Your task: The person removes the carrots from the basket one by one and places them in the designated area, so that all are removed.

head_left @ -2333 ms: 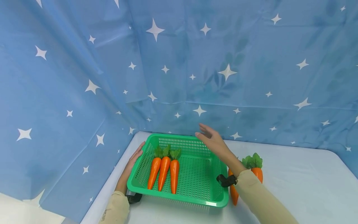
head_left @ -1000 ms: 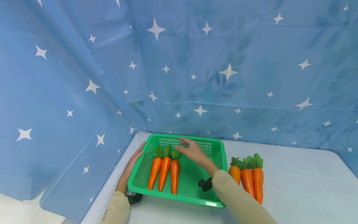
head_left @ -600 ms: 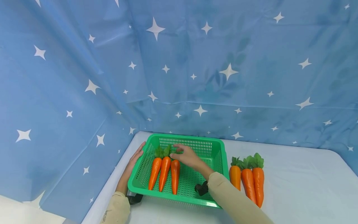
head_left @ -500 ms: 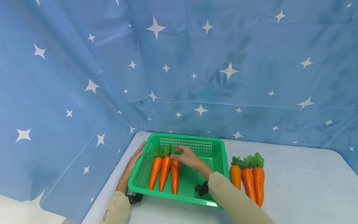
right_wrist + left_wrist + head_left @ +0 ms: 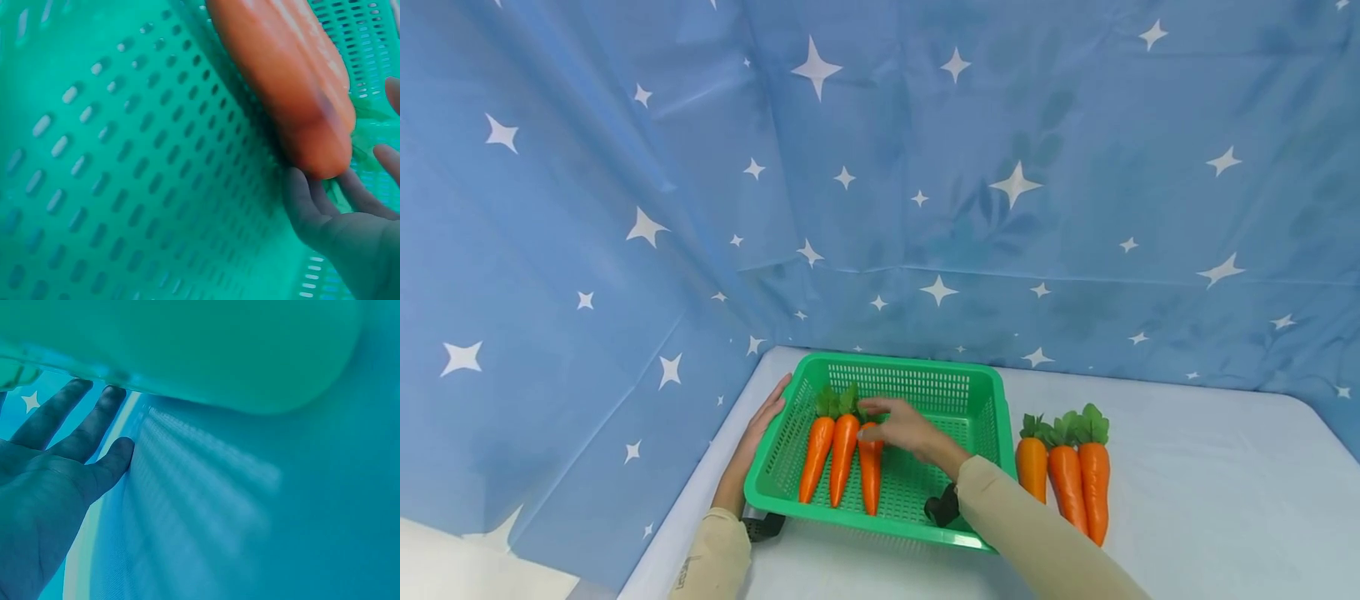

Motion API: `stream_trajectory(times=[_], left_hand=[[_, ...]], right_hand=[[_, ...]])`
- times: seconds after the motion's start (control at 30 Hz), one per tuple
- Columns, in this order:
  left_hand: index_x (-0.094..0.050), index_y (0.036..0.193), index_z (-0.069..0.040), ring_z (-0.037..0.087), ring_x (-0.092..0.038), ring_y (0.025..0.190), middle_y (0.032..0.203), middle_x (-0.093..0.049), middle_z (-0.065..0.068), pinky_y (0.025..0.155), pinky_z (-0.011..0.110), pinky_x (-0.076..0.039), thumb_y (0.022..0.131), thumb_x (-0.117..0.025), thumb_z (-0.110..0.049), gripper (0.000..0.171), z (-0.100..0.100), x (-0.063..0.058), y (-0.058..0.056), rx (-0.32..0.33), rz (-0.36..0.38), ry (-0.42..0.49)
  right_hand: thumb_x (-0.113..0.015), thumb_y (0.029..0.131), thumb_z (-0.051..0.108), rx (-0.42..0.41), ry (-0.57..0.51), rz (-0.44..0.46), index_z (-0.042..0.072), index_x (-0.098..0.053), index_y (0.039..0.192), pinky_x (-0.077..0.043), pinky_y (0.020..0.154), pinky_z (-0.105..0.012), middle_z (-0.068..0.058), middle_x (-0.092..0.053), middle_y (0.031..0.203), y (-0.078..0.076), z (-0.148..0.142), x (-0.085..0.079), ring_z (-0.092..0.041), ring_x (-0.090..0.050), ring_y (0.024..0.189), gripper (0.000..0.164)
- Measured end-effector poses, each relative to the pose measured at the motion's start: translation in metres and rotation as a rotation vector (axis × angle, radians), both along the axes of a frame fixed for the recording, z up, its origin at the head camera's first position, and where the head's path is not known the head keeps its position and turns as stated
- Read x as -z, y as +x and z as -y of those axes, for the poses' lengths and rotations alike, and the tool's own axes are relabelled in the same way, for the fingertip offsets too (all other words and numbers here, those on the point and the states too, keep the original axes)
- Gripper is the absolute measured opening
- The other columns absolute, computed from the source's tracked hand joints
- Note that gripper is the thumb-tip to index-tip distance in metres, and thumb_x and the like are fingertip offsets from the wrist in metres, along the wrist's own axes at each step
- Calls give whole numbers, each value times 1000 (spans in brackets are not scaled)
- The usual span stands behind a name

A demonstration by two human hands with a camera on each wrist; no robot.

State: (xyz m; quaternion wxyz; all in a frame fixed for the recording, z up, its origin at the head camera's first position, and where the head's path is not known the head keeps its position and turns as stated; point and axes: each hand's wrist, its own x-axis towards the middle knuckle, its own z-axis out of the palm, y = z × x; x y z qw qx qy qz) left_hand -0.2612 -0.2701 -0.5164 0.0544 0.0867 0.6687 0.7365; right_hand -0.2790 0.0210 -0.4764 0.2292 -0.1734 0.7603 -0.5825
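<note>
The left hand [image 5: 758, 433] lies along the outside of a green plastic basket [image 5: 871, 525], fingers straight against its left wall. In the left wrist view, the spread fingertips of that hand [image 5: 69, 462] are right at the basket's underside and edge. Three orange carrots [image 5: 843, 462] with leafy green tops lie side by side in the basket's left half, tips towards me. My right hand [image 5: 904, 425] reaches inside and holds the top of the rightmost carrot [image 5: 870, 479]. In the right wrist view, thumb and finger flank that carrot's [image 5: 319, 144] end while other fingers stay raised; its leaves are partly hidden.
Three more carrots [image 5: 1094, 492] lie on the white tabletop [image 5: 1210, 483], just right of the basket. Behind and to the left hangs a blue cloth [image 5: 1075, 208] with white stars. A black wrist device [image 5: 942, 506] hangs under the right wrist, inside the basket.
My right hand has come from over the basket's right rim, leftward and down to the rightmost carrot, then slightly towards me. The left hand and the basket stay put.
</note>
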Motion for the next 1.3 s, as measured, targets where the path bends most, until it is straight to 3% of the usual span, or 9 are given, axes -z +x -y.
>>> stream_trajectory(times=[0.2, 0.4, 0.5, 0.63, 0.77, 1.03, 1.3], left_hand=[[-4, 175, -14, 30, -10, 161, 179, 0, 7, 110, 18, -37, 120, -32, -33, 64, 0, 0, 1, 9, 6, 6], [-5, 175, -15, 8, -36, 147, 179, -3, 6, 110, 20, -41, 120, -33, -32, 64, -1, -2, 1, -5, 22, 44], [-4, 175, -15, 10, -34, 149, 179, -1, 6, 109, 20, -41, 120, -32, -31, 64, -1, -2, 0, -1, 27, 50], [-3, 174, -12, 28, -13, 159, 179, 1, 8, 110, 18, -38, 120, -31, -31, 64, 1, -3, -2, 4, 5, 23], [-2, 174, -12, 32, -4, 161, 179, 3, 8, 110, 17, -36, 120, -31, -31, 65, 1, -2, -1, 9, 3, 21], [-1, 174, -12, 32, -4, 161, 179, 4, 9, 110, 17, -37, 120, -31, -32, 65, 1, 0, -1, 10, -5, 6], [0, 174, -10, 13, -20, 155, 179, 5, 12, 111, 17, -37, 120, -31, -33, 66, 2, 0, 0, 27, -9, 17]], right_hand=[[-79, 95, 6, -39, 38, -16, 1, -60, 152, -48, 108, -58, -21, -52, 156, 0, 1, 7, -44, -50, 140, 60], [-79, 93, 4, -60, 55, -9, 2, -63, 149, -52, 104, -55, -21, -52, 155, 1, 1, 8, -40, -56, 132, 58], [-79, 92, 3, -56, 69, -13, 2, -64, 147, -52, 104, -56, -21, -53, 154, 1, 2, 8, -40, -56, 131, 57], [-80, 92, 4, -47, 82, -1, 3, -67, 145, -51, 103, -56, -20, -54, 152, 1, 2, 8, -37, -58, 126, 55], [-80, 93, 3, -41, 80, 24, 3, -66, 145, -52, 102, -56, -19, -58, 147, 3, 2, 8, -34, -62, 119, 54], [-79, 92, -1, -43, 78, 10, -1, -66, 144, -57, 95, -51, -19, -64, 138, 4, 3, 8, -29, -66, 107, 54], [-80, 91, -3, -30, 101, -6, -1, -67, 142, -58, 88, -47, -17, -65, 133, 4, 3, 7, -28, -66, 103, 53]])
